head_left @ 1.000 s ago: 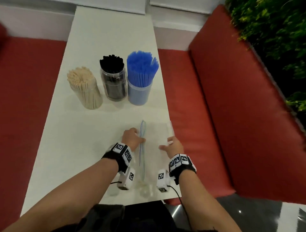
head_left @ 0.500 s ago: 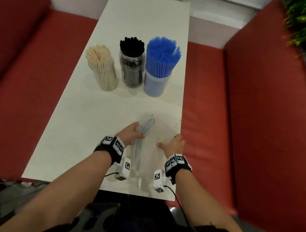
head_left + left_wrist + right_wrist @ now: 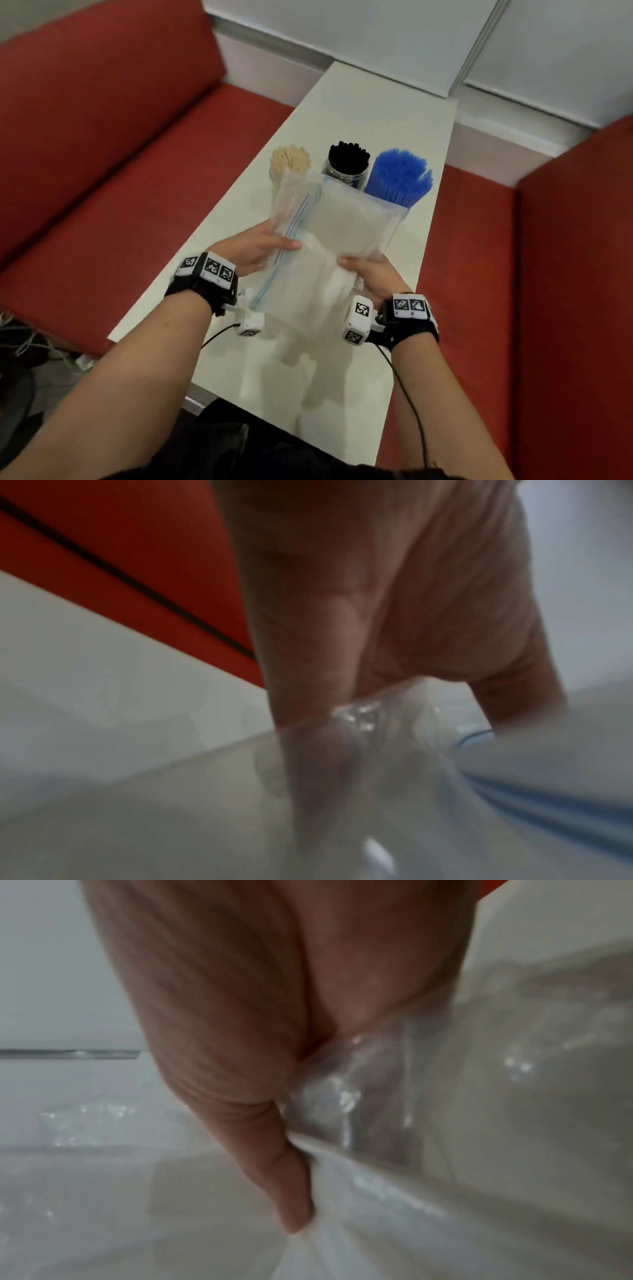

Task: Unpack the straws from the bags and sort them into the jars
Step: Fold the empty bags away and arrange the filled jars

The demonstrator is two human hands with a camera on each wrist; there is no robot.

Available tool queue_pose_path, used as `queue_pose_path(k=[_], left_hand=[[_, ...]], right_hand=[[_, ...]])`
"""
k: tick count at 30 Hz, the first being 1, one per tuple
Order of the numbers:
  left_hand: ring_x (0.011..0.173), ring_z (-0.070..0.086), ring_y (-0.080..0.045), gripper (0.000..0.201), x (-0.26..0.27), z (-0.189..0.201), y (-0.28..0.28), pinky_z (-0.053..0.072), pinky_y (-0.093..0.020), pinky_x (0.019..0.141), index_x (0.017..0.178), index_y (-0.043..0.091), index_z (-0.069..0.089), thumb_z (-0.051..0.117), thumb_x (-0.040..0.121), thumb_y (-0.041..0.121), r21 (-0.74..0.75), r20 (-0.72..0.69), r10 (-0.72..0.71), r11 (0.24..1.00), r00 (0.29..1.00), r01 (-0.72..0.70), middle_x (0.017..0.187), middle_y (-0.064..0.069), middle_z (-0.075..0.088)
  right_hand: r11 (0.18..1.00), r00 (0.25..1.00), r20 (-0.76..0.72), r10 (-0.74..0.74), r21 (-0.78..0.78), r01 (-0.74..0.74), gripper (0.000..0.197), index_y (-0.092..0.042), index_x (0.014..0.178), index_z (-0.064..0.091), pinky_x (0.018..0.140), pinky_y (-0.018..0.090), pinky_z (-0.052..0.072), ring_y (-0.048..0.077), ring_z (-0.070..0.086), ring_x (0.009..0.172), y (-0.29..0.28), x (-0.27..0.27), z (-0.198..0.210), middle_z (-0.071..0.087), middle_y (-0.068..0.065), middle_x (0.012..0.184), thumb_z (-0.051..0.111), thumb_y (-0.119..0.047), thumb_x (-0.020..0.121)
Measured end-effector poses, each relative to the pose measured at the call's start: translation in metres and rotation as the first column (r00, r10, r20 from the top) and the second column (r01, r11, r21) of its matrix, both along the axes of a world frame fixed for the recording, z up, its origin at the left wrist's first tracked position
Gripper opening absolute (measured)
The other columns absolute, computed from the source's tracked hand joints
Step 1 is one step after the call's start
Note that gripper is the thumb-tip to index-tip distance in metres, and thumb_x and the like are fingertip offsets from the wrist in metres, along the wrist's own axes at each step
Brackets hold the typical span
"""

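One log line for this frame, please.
stage: bags in hand | left hand: grips clear bags | right hand: grips bags | jars: three, full of straws | table

White table [image 3: 239, 260] with three straw-filled jars [image 3: 346, 168] in a row

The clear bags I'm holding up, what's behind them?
Behind the clear bags: jars of beige straws, black straws and blue straws. Only their tops show; the lower parts are covered.
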State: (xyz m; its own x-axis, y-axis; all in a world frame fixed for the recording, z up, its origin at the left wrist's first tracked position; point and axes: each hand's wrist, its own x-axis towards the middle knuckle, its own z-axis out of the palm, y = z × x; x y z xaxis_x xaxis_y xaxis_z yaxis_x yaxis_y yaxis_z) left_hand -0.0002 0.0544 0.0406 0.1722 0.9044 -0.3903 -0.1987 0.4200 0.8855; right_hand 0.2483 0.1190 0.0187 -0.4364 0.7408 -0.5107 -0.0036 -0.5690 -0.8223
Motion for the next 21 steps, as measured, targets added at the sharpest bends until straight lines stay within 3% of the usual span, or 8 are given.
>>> queue_pose_path(k=[4, 7, 10, 12, 14, 16, 19, 21], left_hand=[[0.08, 0.073, -0.016, 0.049, -0.021, 0.027, -0.023, 0.057, -0.023, 0.065, 0.137, 0.001, 0.056, 0.062, 0.091, -0.012, 0.027, -0.157, 0.078, 0.997, 0.984, -0.074, 0.119, -0.022, 0.068], [0.086, 0.074, -0.009, 0.025, -0.036, 0.034, -0.035, 0.058, -0.021, 0.075, 0.11, -0.003, 0.067, 0.062, 0.087, -0.01, 0.112, -0.252, 0.146, 0.986, 0.957, -0.121, 0.105, -0.01, 0.075], [0.089, 0.072, -0.007, 0.02, -0.05, 0.035, -0.043, 0.054, -0.017, 0.078, 0.119, 0.009, 0.065, 0.054, 0.104, 0.018, -0.034, -0.112, 0.32, 0.945, 0.941, -0.325, 0.102, 0.005, 0.076], [0.104, 0.069, -0.025, 0.067, -0.066, 0.031, -0.049, 0.056, -0.037, 0.085, 0.136, 0.013, 0.061, 0.044, 0.097, 0.064, -0.201, 0.111, 0.298, 0.941, 0.948, -0.272, 0.119, -0.009, 0.071], [0.117, 0.063, -0.039, 0.091, -0.083, 0.026, -0.055, 0.052, -0.057, 0.095, 0.145, 0.023, 0.054, 0.037, 0.082, 0.086, -0.219, 0.288, 0.258, 0.955, 0.922, -0.199, 0.134, -0.013, 0.065], [0.126, 0.058, -0.046, 0.091, -0.092, 0.025, -0.058, 0.043, -0.069, 0.101, 0.143, 0.033, 0.052, 0.046, 0.073, 0.09, -0.205, 0.387, 0.254, 0.961, 0.887, -0.186, 0.141, -0.008, 0.062], [0.127, 0.06, -0.041, 0.082, -0.093, 0.031, -0.056, 0.05, -0.062, 0.098, 0.14, 0.035, 0.059, 0.057, 0.074, 0.083, -0.193, 0.297, 0.239, 0.963, 0.925, -0.187, 0.141, -0.01, 0.062], [0.126, 0.061, -0.036, 0.088, -0.093, 0.033, -0.052, 0.052, -0.057, 0.098, 0.149, 0.031, 0.048, 0.078, 0.073, 0.066, -0.24, 0.221, 0.323, 0.933, 0.92, -0.269, 0.141, -0.011, 0.061]], right_hand=[[0.996, 0.992, -0.104, 0.069, 0.062, -0.063, 0.043, 0.009, 0.13, 0.057, 0.096, 0.053, 0.054, 0.041, 0.065, 0.114, 0.004, -0.018, 0.029, 0.063, 0.029, 0.127, 0.058, 0.016, 0.088], [0.987, 0.986, -0.117, 0.121, 0.12, -0.107, 0.028, 0.005, 0.116, 0.066, 0.07, 0.035, 0.06, 0.026, 0.074, 0.087, 0.002, -0.033, 0.039, 0.075, 0.017, 0.102, 0.055, 0.013, 0.091], [0.987, 0.996, -0.057, 0.075, 0.15, -0.066, 0.034, -0.007, 0.084, 0.078, 0.056, 0.028, 0.058, 0.019, 0.074, 0.068, 0.006, -0.051, 0.045, 0.076, 0.007, 0.078, 0.055, 0.019, 0.086], [0.98, 1.0, 0.009, 0.012, 0.197, -0.014, 0.029, -0.005, 0.081, 0.075, 0.06, 0.033, 0.059, 0.022, 0.074, 0.07, 0.01, -0.064, 0.046, 0.076, 0.008, 0.077, 0.059, 0.018, 0.084], [0.946, 0.992, 0.124, -0.03, 0.325, -0.012, 0.018, 0.006, 0.088, 0.07, 0.077, 0.042, 0.058, 0.028, 0.069, 0.082, 0.013, -0.08, 0.043, 0.072, 0.015, 0.087, 0.058, 0.018, 0.085], [0.904, 0.983, 0.183, -0.03, 0.425, -0.052, 0.022, 0.011, 0.096, 0.069, 0.084, 0.04, 0.053, 0.025, 0.063, 0.087, 0.006, -0.101, 0.042, 0.067, 0.017, 0.093, 0.051, 0.021, 0.089], [0.831, 0.979, 0.184, 0.084, 0.529, -0.171, 0.041, 0.001, 0.118, 0.067, 0.085, 0.027, 0.054, 0.016, 0.069, 0.093, -0.011, -0.129, 0.042, 0.073, 0.006, 0.101, 0.048, 0.022, 0.089], [0.731, 0.947, 0.278, 0.161, 0.611, -0.303, 0.05, -0.013, 0.119, 0.071, 0.09, 0.02, 0.053, 0.011, 0.068, 0.103, -0.02, -0.145, 0.045, 0.073, -0.001, 0.112, 0.055, 0.019, 0.084]])
